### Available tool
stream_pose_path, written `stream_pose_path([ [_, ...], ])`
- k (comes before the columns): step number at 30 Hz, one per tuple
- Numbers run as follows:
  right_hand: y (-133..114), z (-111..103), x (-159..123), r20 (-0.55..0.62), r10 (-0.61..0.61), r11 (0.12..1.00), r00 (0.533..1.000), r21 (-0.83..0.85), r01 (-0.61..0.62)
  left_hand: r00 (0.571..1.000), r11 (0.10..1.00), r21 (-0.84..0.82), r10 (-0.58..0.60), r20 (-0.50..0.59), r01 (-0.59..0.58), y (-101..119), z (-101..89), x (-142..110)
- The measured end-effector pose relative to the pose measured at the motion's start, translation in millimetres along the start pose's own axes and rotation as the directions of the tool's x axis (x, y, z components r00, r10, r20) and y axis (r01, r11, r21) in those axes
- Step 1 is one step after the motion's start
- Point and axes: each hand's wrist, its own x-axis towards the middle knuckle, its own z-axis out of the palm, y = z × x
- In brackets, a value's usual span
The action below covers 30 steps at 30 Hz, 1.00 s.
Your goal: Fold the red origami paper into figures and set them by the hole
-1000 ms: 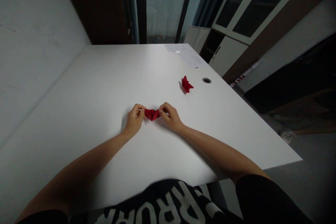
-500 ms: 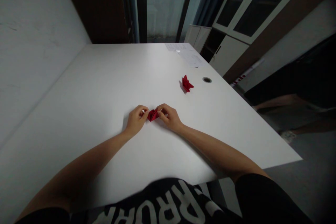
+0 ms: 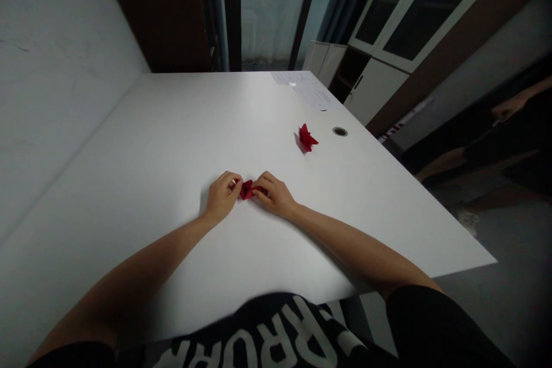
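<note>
From the head view, a little red folded paper (image 3: 246, 190) sits on the white table (image 3: 142, 195) between the left hand (image 3: 222, 197) and right hand (image 3: 273, 195). The left grip pinches it; the right fingers (image 3: 260, 190) touch it. It looks light and soft: hold its edges gently.

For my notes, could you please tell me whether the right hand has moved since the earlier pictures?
Yes: the right hand has shifted slightly leftward, farther from the desk grommet.
</note>
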Motion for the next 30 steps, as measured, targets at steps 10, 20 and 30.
stream_pose_path([
  [10, 7.6, 1.8, -1.0, -0.063, 0.113, 0.993, 0.992, -0.021, -0.114, 0.974, 0.971, -0.086, -0.220, 0.049, 0.223, -28.5, 8.2, 2.6],
  [20, 12.4, 1.9, 0.7, -0.134, 0.281, 0.931, 0.950, 0.278, -0.236, 0.965, 0.906, -0.342, -0.263, 0.000, 0.247, -43.3, 8.6, 10.9],
  [30, 13.2, -4.8, 3.9, -0.190, 0.308, 0.938, 0.932, 0.222, -0.265, 0.983, 0.964, -0.197, -0.172, 0.059, 0.181, -31.3, 3.8, 9.7],
])
